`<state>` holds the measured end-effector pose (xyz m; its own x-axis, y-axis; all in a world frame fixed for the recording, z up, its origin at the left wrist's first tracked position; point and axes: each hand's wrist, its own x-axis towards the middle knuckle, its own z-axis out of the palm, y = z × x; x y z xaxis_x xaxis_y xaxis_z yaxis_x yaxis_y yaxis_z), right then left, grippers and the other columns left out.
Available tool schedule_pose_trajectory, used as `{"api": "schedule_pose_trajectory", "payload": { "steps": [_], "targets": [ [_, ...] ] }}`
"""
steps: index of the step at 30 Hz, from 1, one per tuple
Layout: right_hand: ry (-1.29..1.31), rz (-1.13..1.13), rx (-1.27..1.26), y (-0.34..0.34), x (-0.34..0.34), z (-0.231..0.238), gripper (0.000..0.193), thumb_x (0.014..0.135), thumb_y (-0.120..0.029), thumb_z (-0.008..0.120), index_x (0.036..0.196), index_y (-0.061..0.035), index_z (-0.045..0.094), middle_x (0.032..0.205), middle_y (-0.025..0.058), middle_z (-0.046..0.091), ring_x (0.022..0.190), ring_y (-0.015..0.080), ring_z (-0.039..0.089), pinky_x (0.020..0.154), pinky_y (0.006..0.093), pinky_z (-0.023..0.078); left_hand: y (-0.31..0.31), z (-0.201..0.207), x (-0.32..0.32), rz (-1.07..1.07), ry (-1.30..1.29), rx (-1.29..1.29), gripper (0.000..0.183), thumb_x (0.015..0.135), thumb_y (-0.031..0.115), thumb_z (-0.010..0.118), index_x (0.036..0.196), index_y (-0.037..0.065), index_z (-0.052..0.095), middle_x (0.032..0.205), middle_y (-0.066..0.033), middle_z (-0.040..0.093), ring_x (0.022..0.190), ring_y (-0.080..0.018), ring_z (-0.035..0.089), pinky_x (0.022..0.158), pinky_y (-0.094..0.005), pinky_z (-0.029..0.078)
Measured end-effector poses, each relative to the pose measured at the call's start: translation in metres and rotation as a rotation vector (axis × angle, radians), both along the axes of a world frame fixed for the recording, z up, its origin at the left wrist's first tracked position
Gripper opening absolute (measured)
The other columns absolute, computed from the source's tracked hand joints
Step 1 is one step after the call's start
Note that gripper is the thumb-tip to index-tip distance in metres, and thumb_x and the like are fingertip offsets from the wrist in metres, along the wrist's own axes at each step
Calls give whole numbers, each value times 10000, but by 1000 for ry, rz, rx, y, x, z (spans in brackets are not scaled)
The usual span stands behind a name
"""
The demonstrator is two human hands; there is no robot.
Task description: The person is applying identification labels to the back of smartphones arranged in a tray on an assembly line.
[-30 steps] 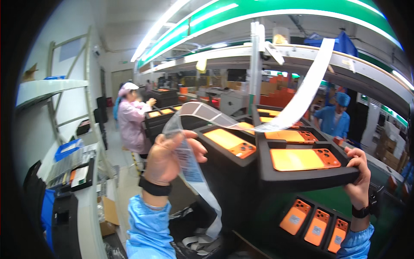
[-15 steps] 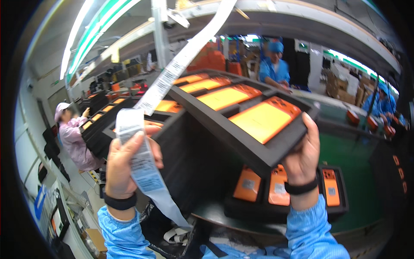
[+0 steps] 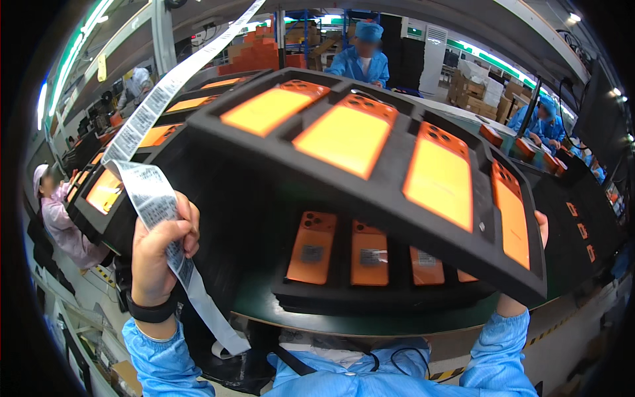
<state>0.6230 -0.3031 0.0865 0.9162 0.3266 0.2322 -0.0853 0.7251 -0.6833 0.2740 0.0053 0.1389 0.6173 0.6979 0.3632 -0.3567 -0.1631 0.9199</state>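
My left hand (image 3: pixel 162 248) pinches a long white strip of printed labels (image 3: pixel 149 192) between thumb and fingers. The strip runs up past the top edge, and its lower end hangs below the hand. My right hand (image 3: pixel 542 228) grips the right end of a black foam tray (image 3: pixel 264 149), mostly hidden behind it. Several orange phones (image 3: pixel 436 178) lie back up in its slots, and the tray tilts down to the right. Beneath it, on the green bench, sits another black tray (image 3: pixel 370 298) of orange phones (image 3: pixel 311 248) bearing grey-white labels.
At left stands a stack of black trays (image 3: pixel 192 178) with orange phones on top. A person in pink (image 3: pixel 66 225) works beyond it. Across the bench is a person in blue (image 3: pixel 364 63), with others at far right. A metal post (image 3: pixel 162 40) rises at upper left.
The phone tray has swung right and toward me, away from the stack, uncovering more of the labelled phones' tray below. My left hand still holds the label strip. The view has turned right.
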Motion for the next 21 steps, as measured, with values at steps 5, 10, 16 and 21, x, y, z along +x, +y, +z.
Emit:
{"api": "schedule_pose_trajectory", "payload": {
  "steps": [5,10,16,21],
  "targets": [
    [125,98,-96,-22,-4,-16,459,830,-342,457,1134,-11,553,1057,140,631,866,233,655,761,318,548,12,-41,3,242,50,134,82,739,73,515,811,38,501,648,14,438,526,-38,399,461,-181,307],
    [409,454,-352,-66,88,-97,462,807,-292,408,1080,37,582,994,201,641,836,300,643,789,391,512,12,-88,30,446,460,439,118,750,113,574,725,4,536,609,-48,520,544,-132,499,501,-275,389],
    [33,424,-494,-41,103,-61,403,811,-130,477,1186,16,498,1063,152,617,892,229,638,802,319,514,8,-115,72,242,775,539,312,715,228,702,781,-33,545,606,-154,519,537,-228,543,533,-334,431],
    [-341,246,-834,-23,154,-88,415,832,-32,499,1240,43,478,1135,81,585,993,145,577,878,271,451,-2,-115,88,328,792,763,236,698,103,645,863,-36,548,605,-178,529,534,-308,552,523,-359,437]
  ]
}}
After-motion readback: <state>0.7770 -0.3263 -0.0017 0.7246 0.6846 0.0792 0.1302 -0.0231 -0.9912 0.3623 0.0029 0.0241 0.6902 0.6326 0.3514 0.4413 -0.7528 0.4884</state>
